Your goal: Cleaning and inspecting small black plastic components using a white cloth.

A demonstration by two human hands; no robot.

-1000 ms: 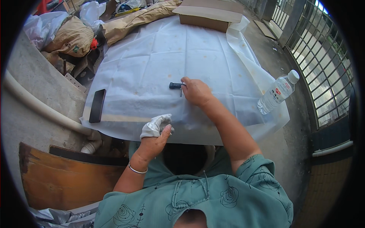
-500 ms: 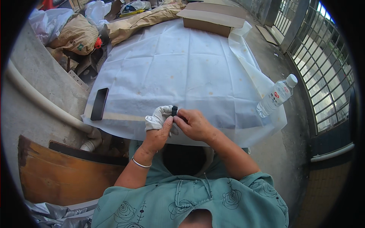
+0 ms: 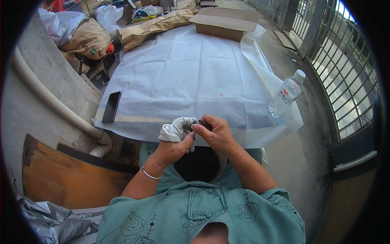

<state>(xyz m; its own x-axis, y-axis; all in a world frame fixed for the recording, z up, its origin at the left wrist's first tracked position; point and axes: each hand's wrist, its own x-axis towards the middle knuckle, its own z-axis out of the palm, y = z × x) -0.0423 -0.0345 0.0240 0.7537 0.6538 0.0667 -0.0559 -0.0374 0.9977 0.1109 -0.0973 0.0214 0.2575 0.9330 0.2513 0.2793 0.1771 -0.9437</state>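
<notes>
Just off the near edge of the covered table, my two hands meet. My left hand (image 3: pixel 174 150), with a silver bangle on its wrist, is closed around a bunched white cloth (image 3: pixel 177 129). My right hand (image 3: pixel 219 133) pinches a small dark object (image 3: pixel 206 125) between thumb and fingers. One end of that object touches the cloth. Its exact kind cannot be made out, since my fingers cover much of it.
White sheeting (image 3: pixel 183 81) covers the table. A black phone (image 3: pixel 111 107) lies at its left edge, a water bottle (image 3: pixel 285 95) stands at the right. Farther off are an open cardboard box (image 3: pixel 219 30) and brown paper (image 3: pixel 158 27). Bags (image 3: pixel 90 38) and a pipe (image 3: pixel 61 99) line the left.
Both hands have shifted slightly right. The dark object, upright between my hands before, now lies tilted in my right fingers. The cloth has been bunched differently. The whole view has also shifted a little.
</notes>
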